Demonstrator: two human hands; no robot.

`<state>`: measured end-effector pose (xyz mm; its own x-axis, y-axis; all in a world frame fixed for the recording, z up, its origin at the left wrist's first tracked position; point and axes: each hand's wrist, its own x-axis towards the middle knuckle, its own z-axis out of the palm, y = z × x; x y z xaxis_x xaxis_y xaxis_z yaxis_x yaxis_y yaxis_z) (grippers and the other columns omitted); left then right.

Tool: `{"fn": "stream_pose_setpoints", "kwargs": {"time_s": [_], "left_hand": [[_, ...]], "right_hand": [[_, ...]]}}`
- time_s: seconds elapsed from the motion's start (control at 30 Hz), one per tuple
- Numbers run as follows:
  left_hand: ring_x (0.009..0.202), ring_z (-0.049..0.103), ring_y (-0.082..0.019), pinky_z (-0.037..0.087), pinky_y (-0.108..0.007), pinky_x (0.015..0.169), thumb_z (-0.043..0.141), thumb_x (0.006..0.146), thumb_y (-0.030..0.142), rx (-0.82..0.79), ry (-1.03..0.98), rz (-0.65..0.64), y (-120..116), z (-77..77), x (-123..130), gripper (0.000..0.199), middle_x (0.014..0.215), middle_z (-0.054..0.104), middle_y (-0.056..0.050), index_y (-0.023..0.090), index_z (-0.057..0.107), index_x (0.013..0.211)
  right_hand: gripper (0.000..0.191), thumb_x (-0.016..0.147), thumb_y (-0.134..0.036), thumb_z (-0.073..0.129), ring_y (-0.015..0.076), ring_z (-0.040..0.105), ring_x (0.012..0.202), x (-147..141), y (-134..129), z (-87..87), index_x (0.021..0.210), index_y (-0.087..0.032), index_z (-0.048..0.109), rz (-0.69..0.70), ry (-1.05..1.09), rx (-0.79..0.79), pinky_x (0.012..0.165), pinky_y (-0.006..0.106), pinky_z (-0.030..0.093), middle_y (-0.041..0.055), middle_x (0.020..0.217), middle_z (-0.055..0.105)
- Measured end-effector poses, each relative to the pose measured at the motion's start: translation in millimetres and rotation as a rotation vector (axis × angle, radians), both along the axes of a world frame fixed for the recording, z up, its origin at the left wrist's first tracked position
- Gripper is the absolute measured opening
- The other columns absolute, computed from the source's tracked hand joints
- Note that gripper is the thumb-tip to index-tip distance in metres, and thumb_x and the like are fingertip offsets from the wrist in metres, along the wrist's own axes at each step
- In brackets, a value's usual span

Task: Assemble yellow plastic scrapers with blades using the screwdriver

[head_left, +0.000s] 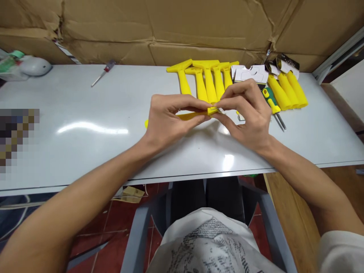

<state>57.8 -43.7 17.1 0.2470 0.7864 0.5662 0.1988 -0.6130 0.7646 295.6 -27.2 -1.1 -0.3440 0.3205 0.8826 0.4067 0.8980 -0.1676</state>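
Above the table's middle, my left hand [173, 117] grips a long yellow piece [190, 116], whose rounded end sticks out to the left of the palm. My right hand [247, 115] pinches a small whitish item [221, 110] at the right end of that piece, and the fingertips of both hands nearly meet there. The small item is partly hidden by the fingers. Just beyond the hands lie several yellow T-shaped handles [209, 79]. A green and yellow screwdriver [271, 99] rests on the table to the right of my right hand.
Yellow sleeves [287, 91] and black-and-white cards [251, 74] lie at the back right. Another screwdriver [103, 72] is at the back left, near a white rounded device [35, 66]. Cardboard [182, 30] stands along the back of the white table [85, 155].
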Motion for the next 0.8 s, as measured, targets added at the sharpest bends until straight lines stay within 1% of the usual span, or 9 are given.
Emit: {"fn": "stream_pose_setpoints", "kwargs": {"time_s": [0.1, 0.23, 0.3, 0.4, 0.47, 0.53, 0.63, 0.73, 0.8], "left_hand": [[0.096, 0.090, -0.026, 0.078, -0.053, 0.097, 0.099, 0.096, 0.035, -0.018, -0.027, 0.027, -3, 0.0, 2, 0.009, 0.106, 0.092, 0.004, 0.041, 0.093, 0.100], [0.097, 0.090, -0.025, 0.079, -0.051, 0.098, 0.105, 0.091, 0.034, -0.060, -0.080, 0.019, -3, -2.1, 4, 0.019, 0.107, 0.092, 0.006, 0.043, 0.093, 0.104], [0.096, 0.090, -0.025, 0.078, -0.051, 0.096, 0.106, 0.091, 0.044, -0.075, -0.067, -0.002, -1, -3.0, 4, 0.019, 0.106, 0.092, 0.004, 0.041, 0.093, 0.105], [0.098, 0.089, -0.025, 0.077, -0.050, 0.097, 0.103, 0.093, 0.061, -0.115, -0.006, -0.023, 1, -3.1, 3, 0.031, 0.106, 0.091, 0.001, 0.036, 0.090, 0.103], [0.102, 0.088, -0.026, 0.075, -0.049, 0.099, 0.101, 0.093, 0.068, -0.147, 0.035, -0.021, 3, -2.6, 2, 0.037, 0.109, 0.090, -0.001, 0.035, 0.088, 0.103], [0.103, 0.087, -0.026, 0.074, -0.048, 0.099, 0.101, 0.091, 0.073, -0.176, 0.057, -0.019, 4, -2.4, 1, 0.044, 0.110, 0.090, -0.001, 0.034, 0.086, 0.104], [0.102, 0.087, -0.026, 0.074, -0.045, 0.099, 0.102, 0.087, 0.077, -0.194, 0.051, -0.032, 7, -2.9, -1, 0.050, 0.109, 0.089, -0.002, 0.033, 0.085, 0.104], [0.102, 0.087, -0.026, 0.073, -0.044, 0.099, 0.103, 0.088, 0.076, -0.214, 0.034, -0.071, 9, -2.9, -1, 0.050, 0.110, 0.088, -0.002, 0.032, 0.084, 0.103], [0.101, 0.086, -0.026, 0.074, -0.043, 0.095, 0.105, 0.085, 0.073, -0.246, 0.020, -0.096, 10, -1.9, -1, 0.050, 0.110, 0.087, -0.003, 0.031, 0.084, 0.102]], "right_hand": [[0.014, 0.114, -0.025, 0.071, 0.0251, 0.075, 0.103, -1, -2, 3.9, 0.123, -0.030, 0.080, 0.023, 0.049, 0.029, 0.076, 0.041, 0.074, 0.0090, 0.113, 0.073], [0.014, 0.117, -0.034, 0.069, 0.0245, 0.076, 0.104, 0, -4, 5.0, 0.124, -0.030, 0.081, -0.009, 0.019, -0.125, 0.075, 0.040, 0.077, 0.0091, 0.119, 0.074], [0.012, 0.116, -0.037, 0.072, 0.0241, 0.076, 0.103, 1, -5, 4.7, 0.121, -0.030, 0.081, 0.006, 0.025, -0.203, 0.078, 0.041, 0.078, 0.0084, 0.119, 0.074], [0.007, 0.115, -0.033, 0.074, 0.0219, 0.076, 0.099, 1, -6, 4.3, 0.117, -0.029, 0.080, 0.069, 0.064, -0.269, 0.082, 0.040, 0.078, 0.0073, 0.115, 0.074], [0.009, 0.116, -0.032, 0.071, 0.0206, 0.077, 0.098, 1, -4, 3.9, 0.115, -0.028, 0.079, 0.079, 0.061, -0.314, 0.084, 0.039, 0.077, 0.0072, 0.115, 0.074], [0.012, 0.117, -0.037, 0.070, 0.0197, 0.076, 0.097, 2, -2, 3.2, 0.116, -0.027, 0.077, 0.081, 0.025, -0.357, 0.084, 0.038, 0.076, 0.0072, 0.116, 0.076], [0.022, 0.117, -0.045, 0.070, 0.0183, 0.076, 0.092, 5, 2, 2.0, 0.120, -0.024, 0.075, 0.111, -0.046, -0.415, 0.082, 0.034, 0.072, 0.0062, 0.112, 0.079], [0.028, 0.116, -0.048, 0.069, 0.0154, 0.076, 0.088, 5, 4, 0.9, 0.120, -0.021, 0.075, 0.161, -0.068, -0.484, 0.079, 0.029, 0.068, 0.0048, 0.105, 0.081], [0.031, 0.116, -0.049, 0.069, 0.0143, 0.077, 0.086, 4, 5, 0.3, 0.118, -0.019, 0.075, 0.195, -0.054, -0.512, 0.076, 0.026, 0.067, 0.0046, 0.103, 0.082]]}}
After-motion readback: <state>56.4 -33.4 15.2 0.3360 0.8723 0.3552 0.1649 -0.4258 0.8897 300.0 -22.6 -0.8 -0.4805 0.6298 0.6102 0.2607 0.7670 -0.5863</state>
